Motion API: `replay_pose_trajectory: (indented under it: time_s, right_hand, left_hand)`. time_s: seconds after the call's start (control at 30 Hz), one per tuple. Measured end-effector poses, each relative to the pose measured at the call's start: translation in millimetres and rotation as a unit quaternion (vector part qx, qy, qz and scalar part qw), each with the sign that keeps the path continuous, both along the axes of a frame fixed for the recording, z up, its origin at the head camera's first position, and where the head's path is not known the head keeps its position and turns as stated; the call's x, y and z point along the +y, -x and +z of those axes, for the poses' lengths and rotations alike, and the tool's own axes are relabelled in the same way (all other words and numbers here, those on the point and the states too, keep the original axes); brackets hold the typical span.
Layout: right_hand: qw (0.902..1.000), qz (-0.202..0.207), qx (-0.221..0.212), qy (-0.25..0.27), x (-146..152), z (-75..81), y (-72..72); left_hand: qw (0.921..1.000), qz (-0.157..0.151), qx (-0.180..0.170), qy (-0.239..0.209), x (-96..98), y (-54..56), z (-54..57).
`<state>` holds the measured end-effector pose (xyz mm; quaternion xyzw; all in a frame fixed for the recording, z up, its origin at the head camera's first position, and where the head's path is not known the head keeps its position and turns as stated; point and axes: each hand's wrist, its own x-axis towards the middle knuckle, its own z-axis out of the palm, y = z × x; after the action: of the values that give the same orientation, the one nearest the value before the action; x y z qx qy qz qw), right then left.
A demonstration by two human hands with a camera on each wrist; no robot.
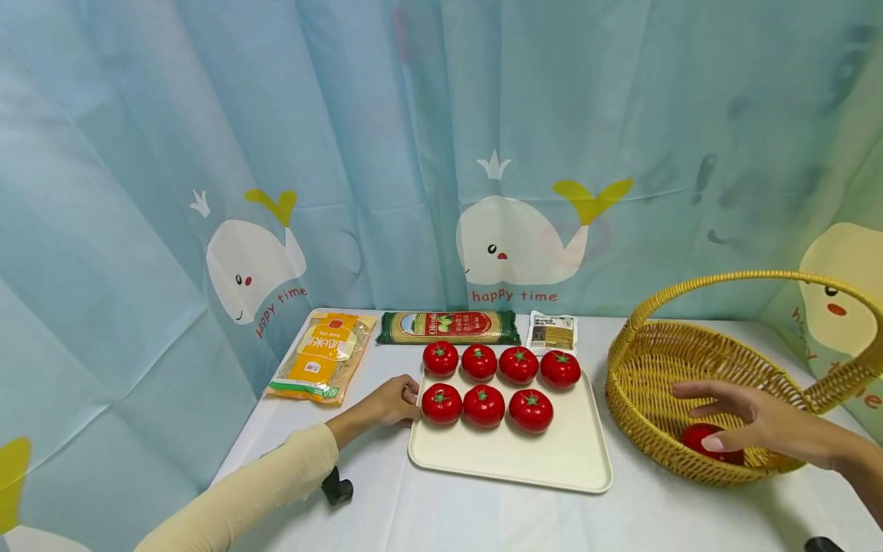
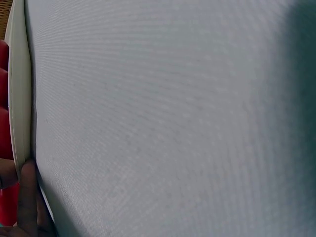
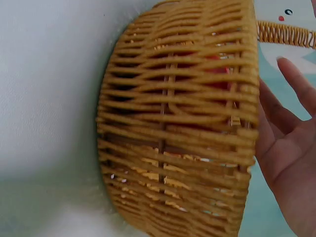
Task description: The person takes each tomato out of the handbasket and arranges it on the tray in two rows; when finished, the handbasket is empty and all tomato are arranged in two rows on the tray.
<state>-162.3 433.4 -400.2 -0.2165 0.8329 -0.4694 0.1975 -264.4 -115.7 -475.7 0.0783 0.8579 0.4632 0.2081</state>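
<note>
My left hand (image 1: 398, 400) pinches the left rim of a cream tray (image 1: 510, 464), its thumb and fingers on either side of the edge in the left wrist view. Several red tomatoes (image 1: 484, 406) with green stems stand on the tray in two rows. On the right, my right hand (image 1: 748, 418) is over a wicker basket (image 1: 638, 418), fingers spread apart. One tomato (image 1: 695, 437) lies low in the basket beneath that hand, partly covered by the thumb. Through the weave (image 3: 173, 113), some red shows in the right wrist view.
Behind the tray lie a long pasta packet (image 1: 448, 327) and a small white-and-brown packet (image 1: 552, 333). An orange grain bag (image 1: 323, 356) is at the back left. The basket's tall handle (image 1: 741, 276) arches over it. A black object (image 1: 336, 488) sits beside the left sleeve.
</note>
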Motion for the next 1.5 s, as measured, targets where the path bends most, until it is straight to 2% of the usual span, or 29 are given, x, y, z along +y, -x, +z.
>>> replay_pose_trajectory:
  time_s: [0.23,0.4,0.47,0.63,0.7,0.9,1.13,1.5]
  right_hand:
    - [0.9989,0.018,-0.042,0.012,7.6,-3.9,1.2]
    - [0.9979,0.012,-0.062,0.015,8.6,-4.8,4.2]
    - [0.9989,0.002,-0.046,0.013,9.4,-4.4,5.4]
    - [0.9992,-0.038,0.012,-0.007,9.8,-1.4,8.3]
    - [0.9982,-0.052,0.023,-0.021,9.6,-0.5,9.2]
    - [0.9933,-0.079,0.060,-0.059,10.5,-1.9,11.6]
    - [0.9917,-0.088,0.057,-0.076,12.7,-1.0,14.2]
    - [0.9934,-0.074,0.059,-0.064,23.0,-4.7,14.5]
  left_hand:
    - [1.0000,0.005,-0.005,-0.001,-0.7,0.7,1.0]
    - [0.9999,0.000,-0.010,-0.009,-2.1,2.4,-0.9]
    - [0.9998,-0.011,-0.002,-0.014,-2.9,2.4,-1.7]
    - [0.9999,-0.003,0.000,-0.010,-2.1,0.4,0.8]
    - [1.0000,0.006,-0.003,-0.003,-0.4,-0.4,2.6]
    - [1.0000,0.001,0.001,0.000,0.4,1.4,0.4]
    - [1.0000,0.000,-0.002,-0.006,-0.4,1.8,1.0]
    - [1.0000,0.003,-0.004,0.001,0.2,2.8,-1.7]
